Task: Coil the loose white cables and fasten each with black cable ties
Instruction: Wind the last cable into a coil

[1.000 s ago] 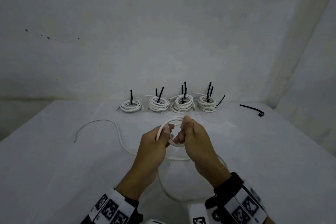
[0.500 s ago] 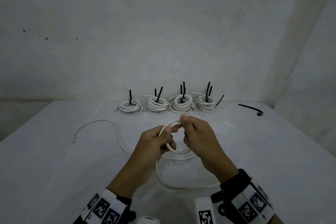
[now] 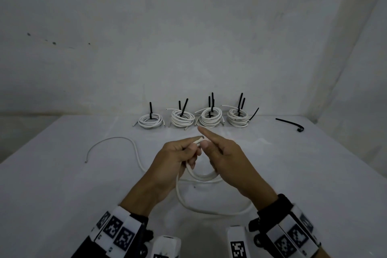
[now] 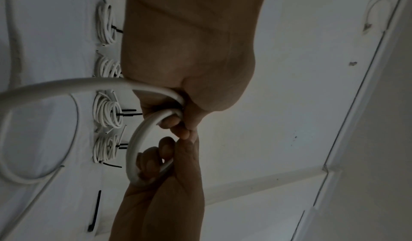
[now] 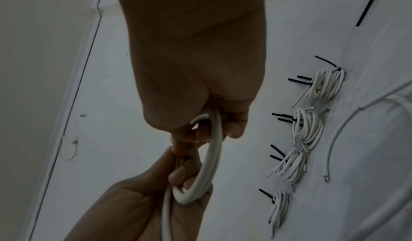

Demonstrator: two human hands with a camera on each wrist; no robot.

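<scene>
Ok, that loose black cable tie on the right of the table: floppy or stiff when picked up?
Probably semi-stiff: the loose cable tie lies mostly straight with one hooked end, and the tails on the tied coils stand upright unsupported. Likely very light, so it may skid when nudged.

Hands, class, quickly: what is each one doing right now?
Left hand: closed, gripping the half-coiled white cable near its end.
Right hand: curled fingers hold the same coil; forefinger sticks out straight.

Bare, windowless room corner: stained plaster walls [image 3: 188,37], white-covered table [image 3: 62,195].
</scene>
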